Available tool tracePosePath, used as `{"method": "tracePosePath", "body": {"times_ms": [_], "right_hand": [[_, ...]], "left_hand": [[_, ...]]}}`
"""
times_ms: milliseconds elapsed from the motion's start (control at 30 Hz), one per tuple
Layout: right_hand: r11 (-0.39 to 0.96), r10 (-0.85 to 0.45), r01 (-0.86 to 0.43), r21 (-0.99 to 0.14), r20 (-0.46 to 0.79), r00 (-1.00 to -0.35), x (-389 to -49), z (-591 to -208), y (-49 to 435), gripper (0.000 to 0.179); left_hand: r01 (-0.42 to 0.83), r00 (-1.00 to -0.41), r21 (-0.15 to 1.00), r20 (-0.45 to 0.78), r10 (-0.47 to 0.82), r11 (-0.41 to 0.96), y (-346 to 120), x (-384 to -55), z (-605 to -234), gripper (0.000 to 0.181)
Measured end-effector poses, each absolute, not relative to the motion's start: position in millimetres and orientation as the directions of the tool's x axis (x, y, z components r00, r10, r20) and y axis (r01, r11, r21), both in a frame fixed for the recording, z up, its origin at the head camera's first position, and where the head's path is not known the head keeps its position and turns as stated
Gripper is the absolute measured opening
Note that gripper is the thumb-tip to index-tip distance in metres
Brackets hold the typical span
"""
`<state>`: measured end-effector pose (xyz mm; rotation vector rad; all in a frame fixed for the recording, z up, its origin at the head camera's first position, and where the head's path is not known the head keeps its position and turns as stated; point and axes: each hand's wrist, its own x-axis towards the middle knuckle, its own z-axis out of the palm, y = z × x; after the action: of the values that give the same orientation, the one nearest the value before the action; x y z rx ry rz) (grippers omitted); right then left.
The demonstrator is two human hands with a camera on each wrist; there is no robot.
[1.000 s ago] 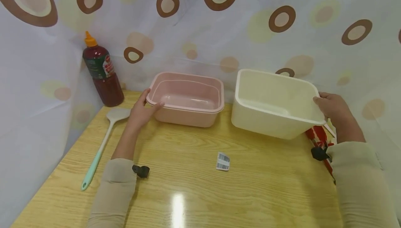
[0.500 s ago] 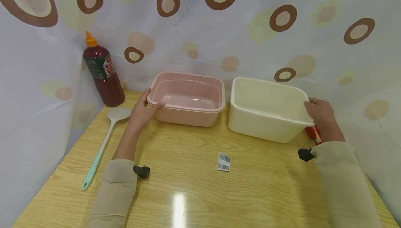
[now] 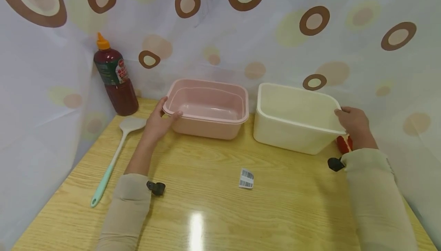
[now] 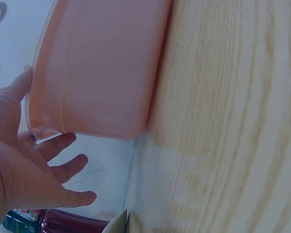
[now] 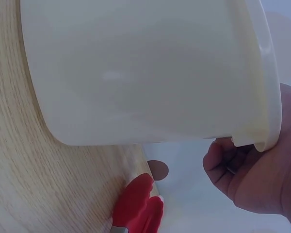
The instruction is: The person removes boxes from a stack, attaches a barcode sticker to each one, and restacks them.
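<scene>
In the head view, a pink plastic basin (image 3: 208,126) stands on the wooden table against the patterned cloth. My left hand (image 3: 160,122) rests at its left front corner, thumb on the front rim. In the left wrist view the other fingers (image 4: 70,167) are spread and fairly straight, the nearest right at the rim. To the right of the basin is a taller cream plastic bin (image 3: 286,132), its bottom down by the tabletop. My right hand (image 3: 355,124) grips its right rim, thumb on top and fingers curled underneath, as the right wrist view shows. Both containers look hollow and bare inside.
A red sauce bottle (image 3: 118,84) stands in the back left corner. Near it lies a white spatula (image 3: 115,155) with a mint handle. Red-tipped tongs (image 5: 136,204) lie beyond the bin, mostly hidden in the head view. A barcode sticker (image 3: 246,178) is mid-table.
The cream bin has come left and down with my right hand, nearer the pink basin, then stayed almost still. My left hand and the basin have kept their places.
</scene>
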<state>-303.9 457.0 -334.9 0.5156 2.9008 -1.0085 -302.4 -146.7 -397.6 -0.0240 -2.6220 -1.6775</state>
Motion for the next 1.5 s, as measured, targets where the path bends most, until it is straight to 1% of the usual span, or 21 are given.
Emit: {"method": "tracePosePath", "body": {"times_ms": [167,267,367,433,533,600,700,867,967,1133,1333,1500], "right_hand": [[0.795,0.277,0.289,-0.534,-0.105,-0.955,-302.7,-327.8,457.5,0.074],[0.837,0.287,0.291,-0.464,-0.081,-0.955,-299.5,-317.0,456.5,0.076],[0.867,0.289,0.261,-0.425,0.0,-0.957,-294.1,-304.0,452.6,0.077],[0.874,0.293,0.231,-0.428,0.084,-0.952,-288.6,-295.2,446.3,0.075],[0.86,0.308,0.172,-0.481,0.218,-0.926,-276.2,-283.4,431.1,0.066],[0.846,0.313,0.13,-0.517,0.284,-0.906,-266.5,-276.3,419.2,0.062],[0.838,0.255,0.024,-0.545,0.353,-0.9,-251.2,-269.0,400.3,0.055],[0.839,0.048,-0.178,-0.514,0.396,-0.917,-233.7,-270.8,364.6,0.042],[0.836,-0.067,-0.269,-0.478,0.398,-0.915,-228.3,-280.7,342.4,0.034],[0.808,-0.222,-0.358,-0.468,0.322,-0.92,-223.2,-311.5,309.9,0.026],[0.808,-0.341,-0.375,-0.455,0.157,-0.927,-217.7,-360.8,278.7,0.019],[0.814,-0.396,-0.352,-0.463,0.001,-0.918,-211.9,-391.7,257.8,0.022]], "left_hand": [[0.04,-0.999,0.908,0.045,-0.002,0.418,-146.2,-302.9,-396.4,0.089],[0.032,-0.999,0.909,0.036,-0.003,0.417,-145.3,-303.2,-396.8,0.089],[0.028,-0.999,0.905,0.035,-0.008,0.425,-144.7,-303.3,-395.5,0.09],[0.034,-0.999,0.903,0.042,-0.009,0.428,-145.0,-303.9,-394.3,0.091],[0.049,-0.998,0.9,0.057,-0.006,0.432,-145.2,-305.0,-391.2,0.09],[0.057,-0.998,0.901,0.065,-0.004,0.431,-145.3,-306.4,-389.4,0.09],[0.053,-0.998,0.9,0.063,-0.009,0.432,-145.7,-307.3,-386.8,0.09],[0.029,-0.999,0.898,0.045,-0.028,0.439,-149.0,-307.5,-384.4,0.095],[0.028,-0.998,0.899,0.047,-0.031,0.438,-150.5,-307.5,-383.6,0.098],[0.042,-0.998,0.905,0.062,-0.031,0.424,-149.7,-309.5,-384.2,0.097],[0.049,-0.998,0.908,0.059,-0.01,0.415,-145.9,-308.5,-392.4,0.091],[0.044,-0.998,0.905,0.054,-0.012,0.422,-145.6,-303.4,-397.9,0.092]]}}
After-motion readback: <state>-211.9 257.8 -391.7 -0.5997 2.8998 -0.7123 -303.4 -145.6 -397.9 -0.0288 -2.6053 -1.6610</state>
